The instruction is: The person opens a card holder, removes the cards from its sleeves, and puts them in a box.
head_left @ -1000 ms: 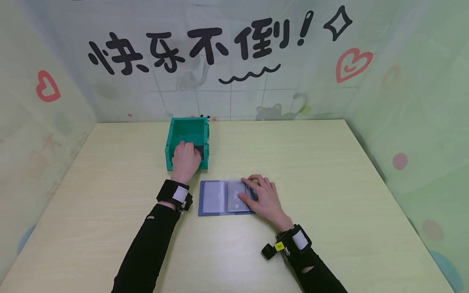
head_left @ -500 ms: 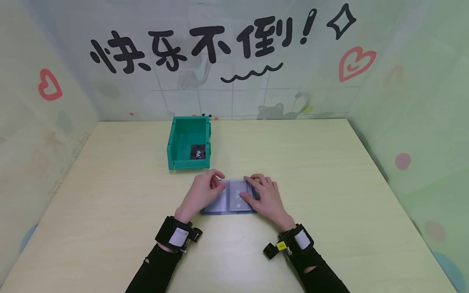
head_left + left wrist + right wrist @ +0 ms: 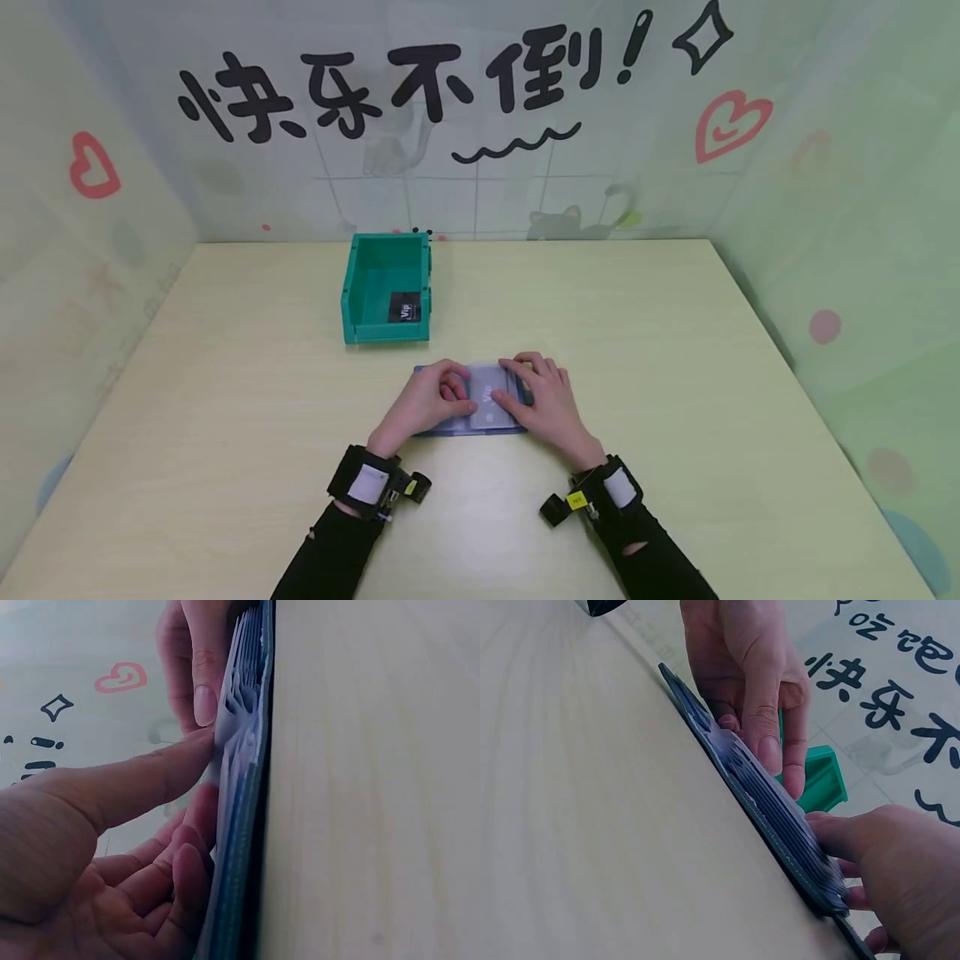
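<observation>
Booklet: I see one card booklet (image 3: 483,432) lying open around the middle of the counter (image 3: 675,375), its long axis running left to right, roughly parallel to the far edge.
Pale card: it shows in the booklet's right page, upright between two thumbs, its long axis pointing toward the far edge; both hands are about equally close.
Left hand: my left hand (image 3: 431,400) lies over the left page, thumb straight and touching near the pale card's left edge, other fingers bent; thumb and index stand a little apart, and I see nothing between them.
Right hand: my right hand (image 3: 551,408) spreads over the right page, fingers fairly straight, thumb resting by the pale card's right edge.
Bin: one green bin (image 3: 386,335) near the far edge, left of middle; the left hand is nearer.
Count: two hands, one booklet, one bin, one pale card (image 3: 486,383) and one dark card (image 3: 404,307) inside the bin; stacked pages (image 3: 780,817), too tight for me to number.
</observation>
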Motion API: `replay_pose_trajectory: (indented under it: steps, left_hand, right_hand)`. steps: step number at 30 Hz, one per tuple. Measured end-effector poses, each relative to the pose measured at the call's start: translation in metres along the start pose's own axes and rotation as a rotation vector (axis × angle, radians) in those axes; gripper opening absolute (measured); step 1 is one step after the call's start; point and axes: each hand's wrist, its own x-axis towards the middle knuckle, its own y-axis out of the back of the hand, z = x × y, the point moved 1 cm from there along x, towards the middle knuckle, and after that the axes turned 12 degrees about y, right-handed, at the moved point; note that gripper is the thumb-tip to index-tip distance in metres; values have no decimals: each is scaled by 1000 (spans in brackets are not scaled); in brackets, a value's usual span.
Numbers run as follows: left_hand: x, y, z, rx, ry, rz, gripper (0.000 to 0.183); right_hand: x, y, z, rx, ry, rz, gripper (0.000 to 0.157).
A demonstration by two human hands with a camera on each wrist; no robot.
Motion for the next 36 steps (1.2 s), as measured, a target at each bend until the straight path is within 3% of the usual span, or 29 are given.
replay_pose_trajectory:
  steps: [8, 15, 20, 27, 31, 36]
  left_hand:
    - [2, 0, -3, -14, 9, -13, 68]
    - [5, -1, -5, 3, -1, -16, 66]
    - [5, 0, -5, -6, -6, -15, 65]
    - [5, 3, -6, -27, -19, -20, 64]
    - [6, 3, -7, -26, -26, -4, 53]
    - [6, 1, -9, -34, -15, -6, 43]
  right_hand:
    - [7, 5, -1, 39, 1, -23, 48]
    - [15, 7, 0, 119, -41, -35, 42]
    - [14, 3, 0, 164, -51, 41, 27]
    - [3, 0, -5, 217, 82, 233, 12]
    - [-1, -1, -6, 269, 188, 294, 2]
    - [-3, -4, -8, 325, 305, 305, 17]
